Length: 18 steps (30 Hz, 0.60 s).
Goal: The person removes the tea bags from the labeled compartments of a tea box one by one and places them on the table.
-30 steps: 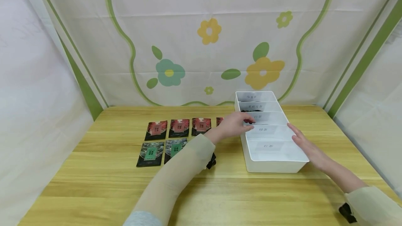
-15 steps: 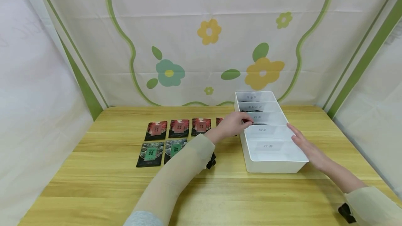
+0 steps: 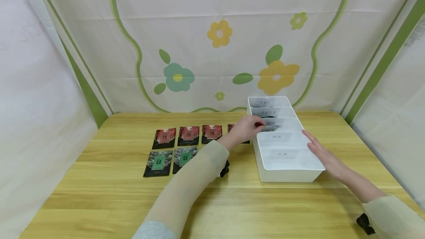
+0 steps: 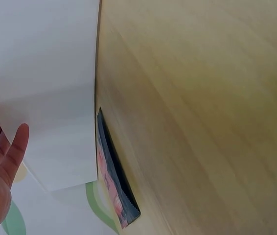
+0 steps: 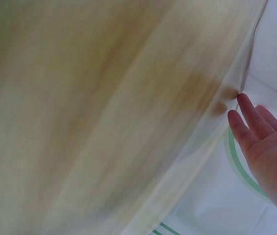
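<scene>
A white divided box (image 3: 289,175) with labelled compartments stands right of centre in the head view. My left hand (image 3: 244,128) reaches over its left rim, thumb and fingers pinching the edge of a greyish tea packet (image 3: 273,128) in the middle compartment. That packet's lower part is hidden inside the box. In the left wrist view the thumb of my left hand (image 4: 1,171) shows against the box's wall (image 4: 50,98), but not the packet. My right hand (image 3: 327,156) rests its extended fingers on the box's right side; the right wrist view shows these fingers (image 5: 246,117) nearly straight.
Several red-and-black tea packets (image 3: 188,135) lie in a row left of the box. Green-labelled packets (image 3: 158,163) lie in front of them, partly behind my left forearm. Dark packet edges (image 3: 270,116) show in the rear compartments. A flowered cloth (image 3: 199,28) hangs behind the table (image 3: 109,198).
My left thumb and fingers have closed together at the middle compartment. The greyish packet there has come up into view between them. My right hand stays at the box's side.
</scene>
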Available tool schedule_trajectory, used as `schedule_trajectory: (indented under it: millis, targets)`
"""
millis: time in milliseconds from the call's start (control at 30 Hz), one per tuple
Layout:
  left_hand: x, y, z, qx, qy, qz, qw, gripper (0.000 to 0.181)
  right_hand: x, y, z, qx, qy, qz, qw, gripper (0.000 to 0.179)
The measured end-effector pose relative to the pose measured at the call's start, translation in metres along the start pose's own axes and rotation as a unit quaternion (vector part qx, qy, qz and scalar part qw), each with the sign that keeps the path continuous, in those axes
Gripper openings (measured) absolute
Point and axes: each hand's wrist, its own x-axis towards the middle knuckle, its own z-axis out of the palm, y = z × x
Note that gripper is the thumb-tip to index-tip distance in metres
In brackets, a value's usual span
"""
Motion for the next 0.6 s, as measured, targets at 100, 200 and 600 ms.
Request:
schedule_trajectory:
  millis: [100, 200, 600]
  targets:
    - [-0.001, 0.0, -0.001, -0.007, 0.011, -0.003, 0.9999, 0.013, 0.001, -0.001, 0.0, -0.002, -0.001, 0.001, 1.0, 0.054]
    - [-0.001, -0.001, -0.001, -0.023, 0.023, -0.006, 0.9995, 0.011, 0.002, -0.001, 0.0, -0.003, -0.001, 0.001, 1.0, 0.055]
    - [-0.009, 0.006, -0.029, -0.054, 0.112, 0.046, 0.9912, 0.012, 0.0, -0.001, 0.0, -0.002, -0.002, 0.003, 1.0, 0.055]
